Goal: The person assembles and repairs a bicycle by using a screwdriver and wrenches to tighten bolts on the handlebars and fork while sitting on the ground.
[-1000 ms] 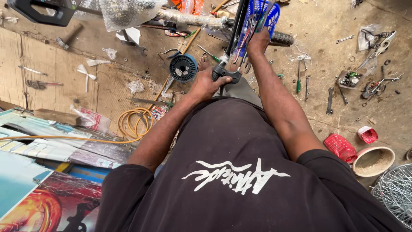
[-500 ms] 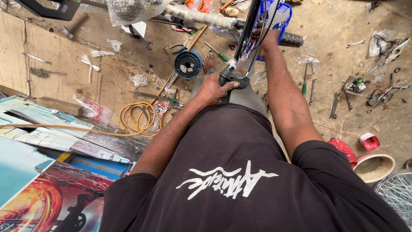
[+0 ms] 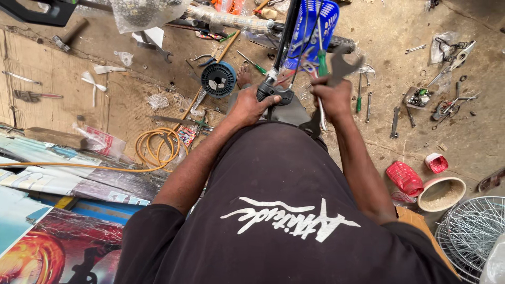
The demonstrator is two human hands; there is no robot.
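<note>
My left hand (image 3: 251, 107) grips a black bicycle part (image 3: 275, 92) at the lower end of a black frame tube (image 3: 288, 29) that runs up out of view. In my right hand (image 3: 331, 97) is a grey open-ended wrench (image 3: 340, 65), its jaw pointing up, held together with a green-handled screwdriver (image 3: 322, 62). Behind both hands stands a blue plastic basket (image 3: 315, 21). My dark shirt fills the lower middle of the view.
Loose wrenches (image 3: 394, 122), screwdrivers and small metal parts litter the dirt floor. A blue wire spool (image 3: 219, 79), an orange coiled hose (image 3: 157, 146), flattened cardboard (image 3: 63, 100) and printed posters (image 3: 47, 231) lie left. A red cup (image 3: 405, 178), a bowl (image 3: 442, 193) and a wire wheel (image 3: 476, 231) sit right.
My right hand came down off the blue basket and frame and now holds a wrench and screwdriver beside my left hand. My left hand stays on the black part.
</note>
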